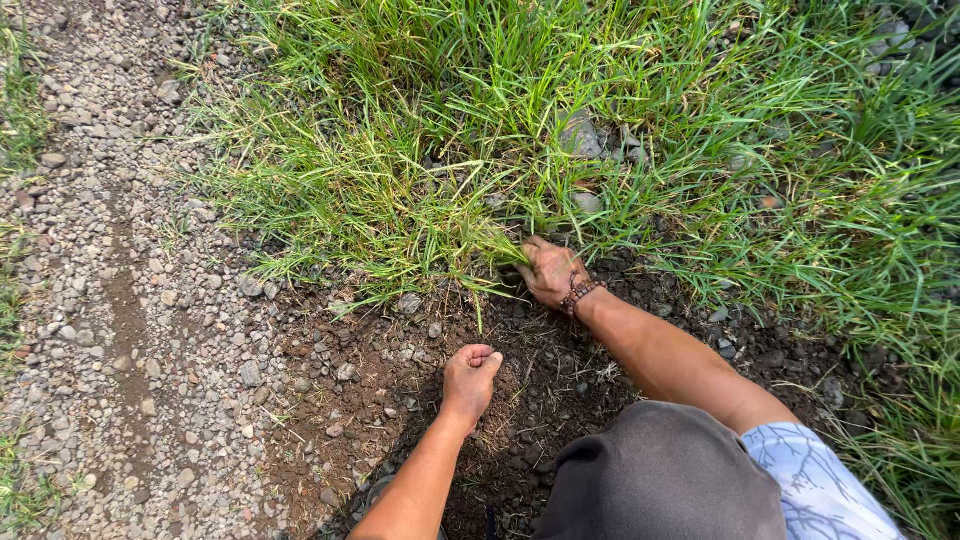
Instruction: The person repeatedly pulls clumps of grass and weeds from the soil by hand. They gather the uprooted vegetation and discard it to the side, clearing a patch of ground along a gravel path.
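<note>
My right hand [547,270], with a brown bead bracelet [579,294] on its wrist, is shut on the base of a tuft of long green grass [470,235] where the grass meets bare soil. Nearer to me, my left hand [470,378] is curled into a fist that rests on the dark bare soil [520,380]; whether anything is inside it cannot be seen. My knee in dark grey cloth [660,475] fills the lower middle of the view.
A thick stand of grass [700,130] covers the top and right, with a few grey stones [580,135] half hidden in it. A gravel path [110,300] runs down the left. Small stones [345,372] lie scattered on the soil.
</note>
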